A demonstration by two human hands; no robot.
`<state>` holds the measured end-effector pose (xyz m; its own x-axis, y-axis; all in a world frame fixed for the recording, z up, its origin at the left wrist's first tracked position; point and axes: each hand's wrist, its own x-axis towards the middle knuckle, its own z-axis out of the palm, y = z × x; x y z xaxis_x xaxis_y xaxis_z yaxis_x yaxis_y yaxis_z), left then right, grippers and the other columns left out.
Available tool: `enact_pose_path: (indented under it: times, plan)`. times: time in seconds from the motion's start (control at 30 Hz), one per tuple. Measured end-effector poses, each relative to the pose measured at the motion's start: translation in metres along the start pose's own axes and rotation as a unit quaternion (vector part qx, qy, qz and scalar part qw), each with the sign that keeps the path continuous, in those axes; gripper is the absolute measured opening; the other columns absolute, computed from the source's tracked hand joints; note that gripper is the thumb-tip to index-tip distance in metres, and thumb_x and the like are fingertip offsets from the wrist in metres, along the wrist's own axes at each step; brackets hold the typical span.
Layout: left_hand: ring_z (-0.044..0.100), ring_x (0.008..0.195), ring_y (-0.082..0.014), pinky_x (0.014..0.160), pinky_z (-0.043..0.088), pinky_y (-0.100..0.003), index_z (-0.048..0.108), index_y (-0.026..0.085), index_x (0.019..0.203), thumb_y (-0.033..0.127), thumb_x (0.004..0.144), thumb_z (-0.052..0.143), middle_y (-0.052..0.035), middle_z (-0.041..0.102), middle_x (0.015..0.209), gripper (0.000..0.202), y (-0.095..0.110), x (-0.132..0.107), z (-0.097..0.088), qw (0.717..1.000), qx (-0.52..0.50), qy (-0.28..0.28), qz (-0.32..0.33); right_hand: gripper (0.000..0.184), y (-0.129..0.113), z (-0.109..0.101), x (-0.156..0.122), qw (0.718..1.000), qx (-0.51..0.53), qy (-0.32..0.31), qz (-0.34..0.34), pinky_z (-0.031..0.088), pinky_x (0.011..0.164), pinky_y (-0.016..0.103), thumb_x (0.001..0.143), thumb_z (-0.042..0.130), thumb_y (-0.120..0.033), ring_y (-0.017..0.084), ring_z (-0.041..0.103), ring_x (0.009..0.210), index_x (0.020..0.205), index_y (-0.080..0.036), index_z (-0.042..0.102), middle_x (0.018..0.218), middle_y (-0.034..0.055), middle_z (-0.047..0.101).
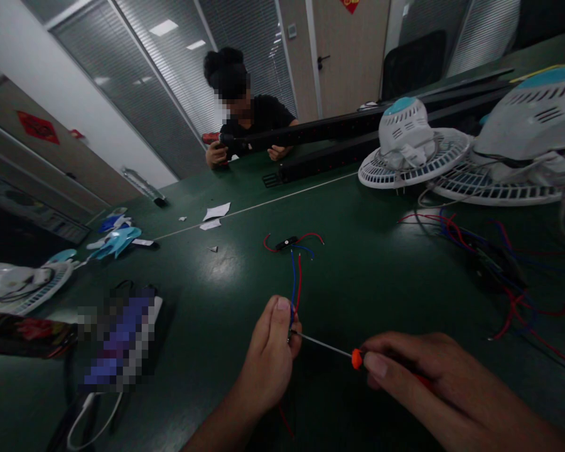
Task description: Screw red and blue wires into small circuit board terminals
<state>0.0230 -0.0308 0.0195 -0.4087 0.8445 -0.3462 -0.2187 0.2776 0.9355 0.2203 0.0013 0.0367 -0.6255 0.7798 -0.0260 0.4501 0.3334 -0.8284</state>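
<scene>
My left hand (268, 355) is closed in a pinch on the near ends of a blue and a red wire (295, 279). These wires run away from me to a small black part (286, 242) lying on the green table (367, 282). My right hand (419, 370) is wrapped round a screwdriver (339, 351) with an orange-red handle. Its thin metal shaft points left and its tip meets the spot that my left fingers pinch.
Two white fan heads (412, 147) (527, 144) lie grille-down at the right, with a tangle of red and blue wires (489, 257) before them. Blue fan blades (115, 242) and another fan part (23, 285) lie at the left. A person (245, 116) across the table holds a tool against a long black bar (358, 125).
</scene>
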Motion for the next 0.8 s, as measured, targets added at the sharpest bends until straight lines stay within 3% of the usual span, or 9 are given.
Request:
enact_pose_path:
  times: [0.13,0.43,0.8]
  plan:
    - [0.046,0.055,-0.0073,0.048,0.038,-0.016,0.057,0.017,0.073,0.065,0.071,0.062,0.0043,0.051,0.063,0.048,0.0015,-0.0007,0.0007,1.0,0.004,0.01,-0.009,0.04,0.0017,0.0004,-0.0015,1.0,-0.018,0.006,-0.005,0.045,0.045,0.024,0.096,0.038,-0.032,0.016,0.065,0.053,0.07,-0.026,0.069,0.061,-0.0019,0.07]
    - [0.047,0.056,-0.0082,0.049,0.04,-0.017,0.058,0.017,0.074,0.063,0.071,0.064,0.0032,0.052,0.065,0.047,0.0016,-0.0008,0.0012,1.0,-0.014,0.014,-0.003,0.035,0.0006,0.0011,0.0005,0.998,-0.039,-0.018,-0.035,0.044,0.049,0.025,0.093,0.041,-0.027,0.015,0.062,0.053,0.067,-0.023,0.064,0.058,-0.0013,0.065]
    - [0.046,0.055,-0.0079,0.048,0.039,-0.016,0.057,0.017,0.074,0.063,0.073,0.061,0.0036,0.051,0.063,0.047,0.0026,-0.0002,0.0004,1.0,-0.006,0.012,-0.003,0.033,0.0049,0.0037,0.0031,0.998,-0.027,-0.053,-0.01,0.043,0.051,0.025,0.095,0.041,-0.031,0.014,0.058,0.054,0.076,-0.023,0.066,0.061,-0.0018,0.062]
